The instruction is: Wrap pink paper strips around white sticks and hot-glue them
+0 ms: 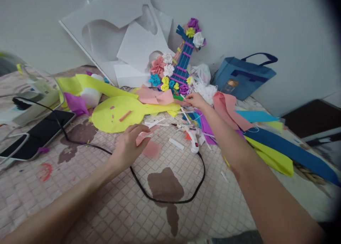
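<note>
My left hand (130, 144) hovers over the table with its thumb and fingers apart, close to a pink paper scrap (151, 149). Pale bits show behind its fingertips. Farther off, my right hand (195, 100) reaches in with fingers pinched together beside a pink paper strip (157, 95). A small white stick shows at those fingertips; whether it is gripped is unclear. Between the hands lies a white glue gun (193, 139) with a black cord. A flat yellow guitar-shaped cutout (118, 114) carries a short pink roll (125, 116).
A blue paper guitar (183, 61) with paper flowers leans at the back beside white cut boards (141, 41). A blue bag (243, 75) stands right, above coloured crepe strips (290, 151). On the left are a phone (39, 132) and power strip (39, 94). The black cord (170, 202) loops across the front.
</note>
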Available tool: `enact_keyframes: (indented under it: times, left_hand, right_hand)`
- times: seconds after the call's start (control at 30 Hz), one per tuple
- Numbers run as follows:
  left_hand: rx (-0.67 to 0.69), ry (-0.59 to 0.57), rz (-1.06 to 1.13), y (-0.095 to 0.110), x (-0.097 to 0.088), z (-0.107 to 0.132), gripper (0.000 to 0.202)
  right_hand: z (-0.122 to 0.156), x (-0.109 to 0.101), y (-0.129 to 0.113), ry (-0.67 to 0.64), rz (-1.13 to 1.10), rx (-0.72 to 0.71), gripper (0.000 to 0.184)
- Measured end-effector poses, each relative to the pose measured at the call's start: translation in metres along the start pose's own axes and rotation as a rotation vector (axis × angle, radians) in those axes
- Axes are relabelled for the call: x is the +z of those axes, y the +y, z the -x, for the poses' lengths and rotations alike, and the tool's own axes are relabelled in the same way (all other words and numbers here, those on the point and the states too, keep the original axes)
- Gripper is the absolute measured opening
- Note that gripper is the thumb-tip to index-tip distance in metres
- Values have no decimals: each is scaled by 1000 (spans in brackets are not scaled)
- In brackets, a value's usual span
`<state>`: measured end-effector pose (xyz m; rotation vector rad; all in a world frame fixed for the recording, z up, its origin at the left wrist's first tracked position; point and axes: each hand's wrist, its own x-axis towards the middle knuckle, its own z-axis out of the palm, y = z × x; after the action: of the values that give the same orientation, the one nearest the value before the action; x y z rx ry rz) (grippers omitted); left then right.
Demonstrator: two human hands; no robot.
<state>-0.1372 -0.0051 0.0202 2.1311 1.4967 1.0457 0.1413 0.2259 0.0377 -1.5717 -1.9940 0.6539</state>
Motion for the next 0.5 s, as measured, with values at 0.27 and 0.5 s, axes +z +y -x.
enact_keyframes:
  times: [0.27,0.5]
  left_hand:
    - [-77,-42,-32,0,-7,-1,16]
    - [-99,-73,-29,0,-10,-4,13]
  right_hand:
    - [52,-12,-29,3,-185,-75,14]
    - [62,-21,-30,-14,-115,-163,15]
